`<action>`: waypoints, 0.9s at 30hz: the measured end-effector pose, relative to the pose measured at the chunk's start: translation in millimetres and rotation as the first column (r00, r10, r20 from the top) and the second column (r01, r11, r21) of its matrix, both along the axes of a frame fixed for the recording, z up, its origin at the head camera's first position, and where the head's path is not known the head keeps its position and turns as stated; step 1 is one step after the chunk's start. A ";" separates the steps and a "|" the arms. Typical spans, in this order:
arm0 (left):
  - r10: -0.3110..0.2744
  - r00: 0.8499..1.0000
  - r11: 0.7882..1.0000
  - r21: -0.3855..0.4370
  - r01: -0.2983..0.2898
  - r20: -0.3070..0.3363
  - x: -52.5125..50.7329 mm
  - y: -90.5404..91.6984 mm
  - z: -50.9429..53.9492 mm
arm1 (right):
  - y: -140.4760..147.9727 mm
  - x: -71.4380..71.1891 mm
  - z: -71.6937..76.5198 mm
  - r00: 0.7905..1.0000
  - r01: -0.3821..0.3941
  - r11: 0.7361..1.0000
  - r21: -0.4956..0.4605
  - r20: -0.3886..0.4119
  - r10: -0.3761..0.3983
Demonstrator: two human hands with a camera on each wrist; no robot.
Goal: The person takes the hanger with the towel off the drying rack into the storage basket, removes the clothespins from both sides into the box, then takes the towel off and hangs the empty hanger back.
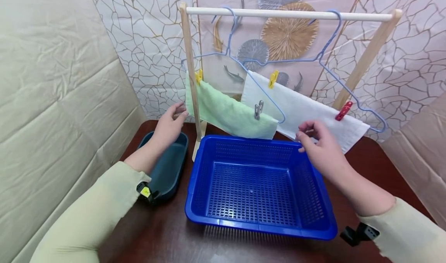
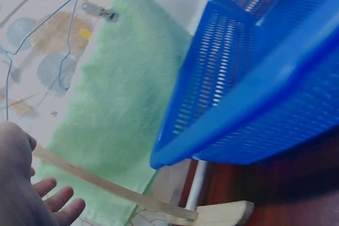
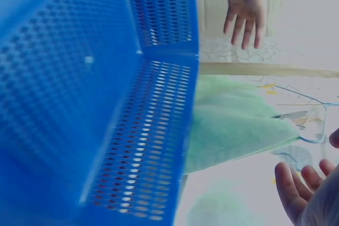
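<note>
From my end I have the left hand [image 1: 170, 122] at the far left, palm turned inward, fingers loosely extended, holding nothing. It is just left of the pale wooden upright [image 1: 192, 77] and near the left end of the light green rectangular cloth [image 1: 226, 110]; the right wrist view shows it apart from both. Right hand [image 1: 318, 143]: slightly blurred, fingers relaxed and a little bent, nothing gripped. It hangs by the far right corner of the deep blue perforated plastic basket [image 1: 259, 228], before the white rectangular cloth [image 1: 299, 100]; contact with that cloth I cannot tell.

Both cloths hang aslant, lower to the right, on blue wire hangers [image 1: 327, 44] hooked over a white rail [image 1: 289, 14]. Green one: yellow clip [image 1: 199, 76] left, silver metal clip [image 1: 258, 110] toward the right. White one, farther right: yellow peg [image 1: 273, 79] left, red peg [image 1: 344, 111] right.

Basket sits near, on the dark red-brown tabletop [image 1: 163, 232]. Left of it I note a dark teal oblong tray [image 1: 168, 166], partly behind the left forearm.
</note>
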State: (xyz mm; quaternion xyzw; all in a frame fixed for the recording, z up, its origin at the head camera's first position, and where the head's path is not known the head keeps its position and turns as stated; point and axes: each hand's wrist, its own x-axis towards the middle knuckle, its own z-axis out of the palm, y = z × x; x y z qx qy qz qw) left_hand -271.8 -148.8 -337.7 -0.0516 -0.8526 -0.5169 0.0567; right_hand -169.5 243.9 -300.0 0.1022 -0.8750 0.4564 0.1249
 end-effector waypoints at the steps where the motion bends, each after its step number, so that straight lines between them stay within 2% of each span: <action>1: 0.015 1.000 1.000 0.022 -0.015 -0.006 -3.9 0.8 1.7 | -3.0 -4.1 3.9 1.000 0.009 1.000 -0.018 -0.013 -0.009; 5: 0.049 0.999 0.995 0.090 -0.048 -0.013 -16.7 6.8 7.8 | -15.9 -19.3 20.3 0.999 0.044 0.999 -0.030 -0.025 -0.045; 9: 0.061 0.998 0.991 0.119 -0.058 -0.018 -27.7 17.3 11.9 | -27.8 -33.0 31.6 0.999 0.049 0.999 0.018 -0.012 -0.048; 15: 0.064 0.996 0.992 0.112 -0.056 -0.065 -42.4 31.4 16.3 | -41.7 -51.0 35.2 0.998 0.064 0.993 0.100 -0.030 -0.062; 19: 0.065 0.995 0.993 0.106 -0.057 -0.073 -48.0 38.0 17.5 | -46.6 -58.9 32.9 0.996 0.073 0.984 0.164 -0.059 -0.064; 23: 0.064 0.994 0.996 0.060 -0.059 -0.092 -52.3 42.0 14.0 | -50.7 -64.8 29.5 0.996 0.073 0.974 0.215 -0.070 -0.059; 27: 0.080 0.988 0.995 -0.053 -0.088 -0.130 -57.6 43.7 8.9 | -54.6 -68.8 28.5 0.994 0.090 0.965 0.246 -0.088 -0.070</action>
